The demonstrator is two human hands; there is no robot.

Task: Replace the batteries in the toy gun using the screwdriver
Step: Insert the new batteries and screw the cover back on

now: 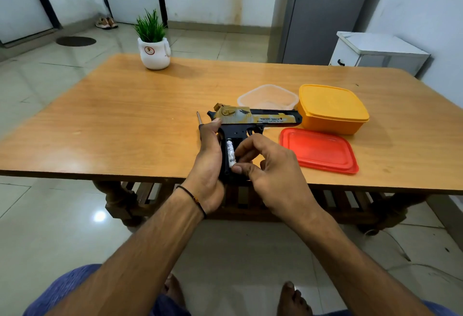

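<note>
Presently left hand (209,162) clamps toy gun (253,121) steady; right hand (265,165) pinches battery (230,152) at compartment's six o'clock end.

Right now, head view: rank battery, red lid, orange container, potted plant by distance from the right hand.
From the right hand:
1. battery, at its fingertips, in the grip
2. red lid, just right
3. orange container, behind the lid
4. potted plant, far left corner

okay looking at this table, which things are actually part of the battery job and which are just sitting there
In use:
black and gold plastic toy gun, gripped by the left hand
white cylindrical battery in the open grip, at the right hand fingertips
thin metal screwdriver, behind the left hand

Lying about:
orange lidded plastic box
clear plastic tub
red plastic lid
white potted plant
</note>
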